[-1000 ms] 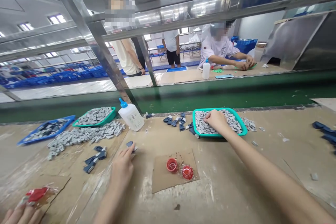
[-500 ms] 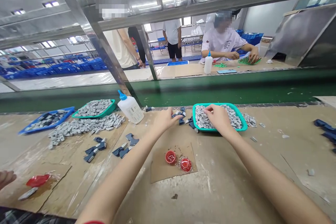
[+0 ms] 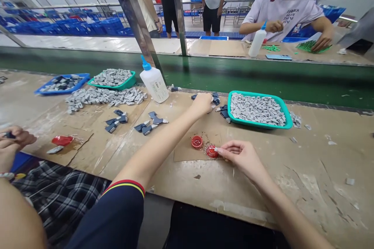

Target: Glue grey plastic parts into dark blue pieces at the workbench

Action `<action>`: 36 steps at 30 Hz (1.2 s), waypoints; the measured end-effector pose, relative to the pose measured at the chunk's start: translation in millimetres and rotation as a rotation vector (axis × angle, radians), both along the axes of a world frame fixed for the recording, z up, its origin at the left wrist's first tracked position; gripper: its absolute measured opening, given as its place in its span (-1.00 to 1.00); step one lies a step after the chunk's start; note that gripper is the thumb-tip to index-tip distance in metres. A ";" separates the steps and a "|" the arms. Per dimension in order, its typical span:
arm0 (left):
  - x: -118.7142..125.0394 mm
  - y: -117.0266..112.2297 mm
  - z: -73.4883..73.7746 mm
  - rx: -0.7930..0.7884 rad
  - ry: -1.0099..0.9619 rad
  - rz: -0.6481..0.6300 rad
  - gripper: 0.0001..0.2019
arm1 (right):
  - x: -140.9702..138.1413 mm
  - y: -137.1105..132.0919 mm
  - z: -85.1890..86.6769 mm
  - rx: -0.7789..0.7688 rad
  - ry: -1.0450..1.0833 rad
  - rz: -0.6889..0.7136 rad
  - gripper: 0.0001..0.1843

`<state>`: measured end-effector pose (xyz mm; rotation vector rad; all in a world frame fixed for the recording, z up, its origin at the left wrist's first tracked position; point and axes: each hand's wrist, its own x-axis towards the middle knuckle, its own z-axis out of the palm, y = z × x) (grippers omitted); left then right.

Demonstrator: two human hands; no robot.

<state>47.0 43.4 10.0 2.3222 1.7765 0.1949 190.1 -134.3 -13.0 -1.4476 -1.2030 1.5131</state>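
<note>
My right hand (image 3: 241, 155) pinches a small light-grey plastic piece (image 3: 216, 149) between thumb and fingertips. The piece touches or hovers just over a red round cap (image 3: 211, 151) with wet-looking liquid; which one I cannot tell. Beside it stands a second red cap (image 3: 196, 142), also with liquid, on a cardboard scrap (image 3: 182, 153). Farther forward, my left hand (image 3: 202, 103) is closed and turned down among dark-blue plastic pieces (image 3: 215, 98); its fingertips and anything in them are hidden. A teal basket (image 3: 289, 120) full of light-grey pieces lies right of that hand.
A white glue bottle (image 3: 156, 84) with blue tip leans left of centre. Joined dark-and-grey pieces (image 3: 149, 124), a grey heap (image 3: 96, 99), another teal basket (image 3: 130, 81) and a blue tray (image 3: 55, 91) lie left. A neighbour's hands (image 3: 17, 138) are at far left; another person sits opposite.
My right hand has moved from the teal basket back to the red cap, carrying a light-grey piece. My left hand, earlier with thumb stretched out, is now closed over the dark-blue pieces. The view tilted down.
</note>
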 end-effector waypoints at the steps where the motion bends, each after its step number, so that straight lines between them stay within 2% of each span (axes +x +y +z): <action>1: -4.2 -2.5 1.7 0.006 -0.009 -0.012 -0.80 | -1.3 0.7 -1.2 -0.011 0.004 -0.008 -0.66; 4: -21.0 -14.1 10.2 0.051 -0.068 -0.036 -0.88 | -3.2 2.8 -4.9 -0.021 0.025 -0.004 -0.66; 8: -48.9 -43.5 23.3 0.139 -0.213 -0.040 -0.74 | -5.5 2.6 -10.8 -0.030 0.043 0.012 -0.64; 12: -72.1 -90.6 28.4 0.158 -0.731 0.029 -0.74 | -8.7 0.5 -12.4 -0.016 0.015 -0.010 -0.62; 16: -83.6 -145.3 22.9 0.163 -1.150 0.196 -0.80 | -11.5 -1.7 -10.3 -0.001 -0.028 -0.041 -0.64; 19: -85.8 -182.3 11.7 0.168 -1.334 0.354 -0.81 | -10.4 -2.8 -10.6 -0.025 0.002 -0.051 -0.65; 22: -83.6 -209.6 -2.1 0.128 -1.468 0.475 -0.79 | -6.8 -3.0 -12.6 -0.063 0.057 -0.041 -0.66; 27: -72.2 -228.8 -13.6 -0.030 -1.607 0.590 -0.76 | -3.5 -1.9 -15.5 -0.106 0.115 -0.036 -0.69; 31: -60.9 -229.3 -9.3 -0.184 -1.746 0.626 -0.68 | -3.1 -0.2 -15.6 -0.130 0.137 -0.038 -0.71; 36: -53.3 -230.0 -1.1 -0.337 -1.921 0.581 -0.66 | 1.8 -1.1 -6.1 -0.134 0.195 -0.043 -0.75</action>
